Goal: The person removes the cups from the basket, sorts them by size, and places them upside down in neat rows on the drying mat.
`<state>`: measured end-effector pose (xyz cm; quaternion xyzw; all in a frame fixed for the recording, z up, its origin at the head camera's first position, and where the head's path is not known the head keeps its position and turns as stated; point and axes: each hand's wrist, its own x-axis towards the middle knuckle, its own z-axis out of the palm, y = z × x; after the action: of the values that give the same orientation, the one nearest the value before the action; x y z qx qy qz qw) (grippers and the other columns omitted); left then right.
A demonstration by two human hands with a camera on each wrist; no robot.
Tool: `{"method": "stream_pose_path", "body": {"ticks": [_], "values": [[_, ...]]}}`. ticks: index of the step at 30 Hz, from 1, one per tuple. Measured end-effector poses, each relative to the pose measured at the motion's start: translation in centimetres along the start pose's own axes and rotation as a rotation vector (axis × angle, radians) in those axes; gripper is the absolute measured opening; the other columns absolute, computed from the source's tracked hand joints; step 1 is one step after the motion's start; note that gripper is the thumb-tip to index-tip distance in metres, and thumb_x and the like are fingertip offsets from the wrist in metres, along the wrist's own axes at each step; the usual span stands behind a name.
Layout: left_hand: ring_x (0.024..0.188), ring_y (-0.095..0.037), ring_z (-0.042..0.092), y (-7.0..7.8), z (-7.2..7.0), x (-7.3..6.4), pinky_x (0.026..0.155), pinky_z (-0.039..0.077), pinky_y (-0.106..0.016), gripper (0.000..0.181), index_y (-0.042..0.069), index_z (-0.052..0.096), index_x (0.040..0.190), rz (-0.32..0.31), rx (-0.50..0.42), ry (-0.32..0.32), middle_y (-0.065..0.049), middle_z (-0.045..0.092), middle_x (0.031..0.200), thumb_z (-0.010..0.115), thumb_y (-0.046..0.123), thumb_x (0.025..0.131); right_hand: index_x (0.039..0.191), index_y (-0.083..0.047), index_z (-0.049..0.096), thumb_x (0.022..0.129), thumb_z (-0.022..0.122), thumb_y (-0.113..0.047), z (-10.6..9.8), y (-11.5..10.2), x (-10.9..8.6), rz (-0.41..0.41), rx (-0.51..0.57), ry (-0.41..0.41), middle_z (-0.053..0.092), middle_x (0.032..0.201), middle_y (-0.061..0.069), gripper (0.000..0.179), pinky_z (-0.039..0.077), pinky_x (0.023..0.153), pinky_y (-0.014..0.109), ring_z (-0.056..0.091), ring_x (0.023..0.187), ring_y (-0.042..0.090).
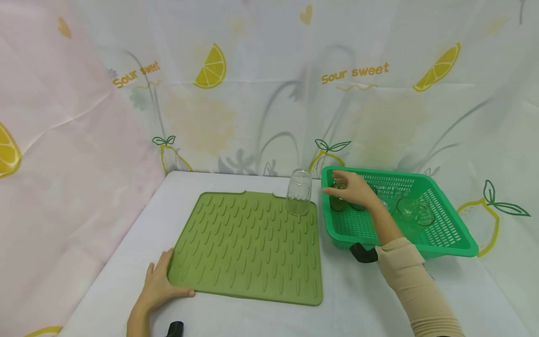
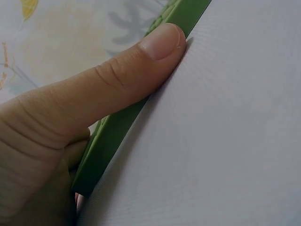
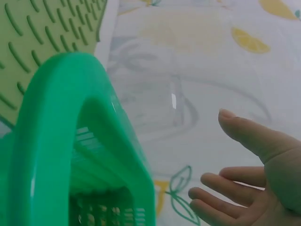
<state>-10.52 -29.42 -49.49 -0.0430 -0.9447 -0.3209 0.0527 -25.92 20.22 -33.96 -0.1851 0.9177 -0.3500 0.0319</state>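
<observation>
A green ribbed drying mat (image 1: 248, 248) lies on the table. My left hand (image 1: 157, 288) rests at its near left corner, thumb along the front edge and fingers along the left side. In the left wrist view the thumb (image 2: 127, 75) lies straight against the mat's edge (image 2: 117, 127). A clear drinking glass (image 1: 299, 194) stands at the mat's far right corner. My right hand (image 1: 351, 189) hovers over the left part of a green plastic basket (image 1: 456, 224), fingers extended and holding nothing. Beneath it, a glass (image 1: 338, 202) sits inside the basket, partly hidden by the hand.
More glassware is in the basket, including a wide clear glass piece (image 1: 417, 213) at its right. The basket stands right of the mat on a white-covered table (image 1: 349, 299). A lemon-print cloth (image 1: 261, 93) hangs behind the table.
</observation>
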Motion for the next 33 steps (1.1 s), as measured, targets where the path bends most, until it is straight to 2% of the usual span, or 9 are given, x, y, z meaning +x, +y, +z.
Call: {"method": "stream_pose_path", "body": {"ticks": [6, 9, 14, 18, 22, 27, 31, 32, 33], "values": [[0.129, -0.057, 0.02, 0.2, 0.0, -0.1, 0.106, 0.003, -0.068, 0.129, -0.018, 0.023, 0.138, -0.009, 0.001, -0.008, -0.042, 0.026, 0.139, 0.09, 0.037, 0.043, 0.139, 0.007, 0.038, 0.088, 0.067, -0.029, -2.2, 0.1, -3.9, 0.001, -0.071, 0.182, 0.043, 0.138, 0.029, 0.069, 0.04, 0.1, 0.056, 0.043, 0.124, 0.046], [0.129, -0.057, 0.02, 0.2, -0.1, -0.2, 0.107, 0.002, -0.067, 0.13, -0.019, 0.022, 0.138, -0.012, -0.002, -0.009, -0.042, 0.025, 0.14, 0.09, 0.037, 0.043, 0.137, 0.007, 0.041, 0.087, 0.068, -0.031, -3.2, 0.4, -5.7, 0.007, -0.109, 0.263, 0.047, 0.136, 0.028, 0.069, 0.041, 0.097, 0.059, 0.045, 0.121, 0.047], [0.13, -0.057, 0.02, 0.2, -0.1, -0.2, 0.107, 0.001, -0.066, 0.13, -0.02, 0.021, 0.138, -0.012, -0.002, -0.01, -0.043, 0.024, 0.14, 0.09, 0.036, 0.044, 0.136, 0.008, 0.043, 0.086, 0.069, -0.033, -5.0, 1.7, -8.2, 0.023, -0.19, 0.345, 0.047, 0.133, 0.031, 0.07, 0.039, 0.092, 0.063, 0.043, 0.118, 0.051], [0.13, -0.057, 0.019, 0.3, -0.1, -0.1, 0.108, 0.001, -0.066, 0.13, -0.02, 0.021, 0.138, -0.012, 0.001, -0.011, -0.043, 0.024, 0.14, 0.09, 0.037, 0.044, 0.139, 0.008, 0.036, 0.086, 0.068, -0.035, -6.1, 3.4, -10.0, 0.092, -0.219, 0.36, 0.04, 0.136, 0.035, 0.076, 0.034, 0.09, 0.069, 0.035, 0.122, 0.055], [0.13, -0.057, 0.019, 0.3, -0.1, -0.1, 0.108, 0.0, -0.065, 0.13, -0.02, 0.021, 0.138, -0.015, 0.001, -0.014, -0.043, 0.024, 0.14, 0.09, 0.037, 0.044, 0.143, 0.009, 0.026, 0.086, 0.066, -0.038, -6.7, 5.4, -11.6, 0.182, -0.205, 0.357, 0.031, 0.14, 0.038, 0.084, 0.029, 0.09, 0.073, 0.026, 0.125, 0.059], [0.13, -0.057, 0.019, 0.3, -0.2, -0.1, 0.108, -0.001, -0.065, 0.13, -0.02, 0.021, 0.138, -0.02, -0.004, -0.018, -0.042, 0.023, 0.14, 0.09, 0.037, 0.044, 0.144, 0.011, 0.019, 0.088, 0.063, -0.039, -6.8, 7.5, -13.3, 0.237, -0.183, 0.351, 0.023, 0.141, 0.042, 0.088, 0.023, 0.094, 0.075, 0.019, 0.128, 0.06], [0.13, -0.057, 0.019, 0.2, -0.1, -0.1, 0.108, -0.001, -0.065, 0.13, -0.02, 0.021, 0.139, -0.019, -0.003, -0.018, -0.042, 0.023, 0.141, 0.09, 0.037, 0.045, 0.147, 0.008, 0.015, 0.089, 0.062, -0.038, -6.6, 8.7, -14.3, 0.273, -0.125, 0.367, 0.024, 0.142, 0.041, 0.088, 0.03, 0.09, 0.073, 0.029, 0.122, 0.062], [0.13, -0.057, 0.019, 0.2, -0.1, -0.2, 0.108, -0.001, -0.065, 0.13, -0.02, 0.021, 0.139, -0.018, -0.003, -0.019, -0.042, 0.023, 0.14, 0.09, 0.037, 0.045, 0.147, 0.007, 0.015, 0.088, 0.062, -0.038, -6.5, 8.9, -14.4, 0.279, -0.112, 0.377, 0.026, 0.141, 0.041, 0.087, 0.037, 0.088, 0.068, 0.033, 0.119, 0.062], [0.13, -0.057, 0.019, 0.2, 0.0, -0.2, 0.108, -0.001, -0.065, 0.129, -0.019, 0.021, 0.139, -0.018, -0.003, -0.019, -0.042, 0.023, 0.14, 0.09, 0.036, 0.045, 0.147, 0.006, 0.014, 0.089, 0.062, -0.037, -6.3, 9.2, -14.6, 0.284, -0.093, 0.383, 0.028, 0.14, 0.04, 0.087, 0.045, 0.088, 0.058, 0.037, 0.116, 0.061]]}}
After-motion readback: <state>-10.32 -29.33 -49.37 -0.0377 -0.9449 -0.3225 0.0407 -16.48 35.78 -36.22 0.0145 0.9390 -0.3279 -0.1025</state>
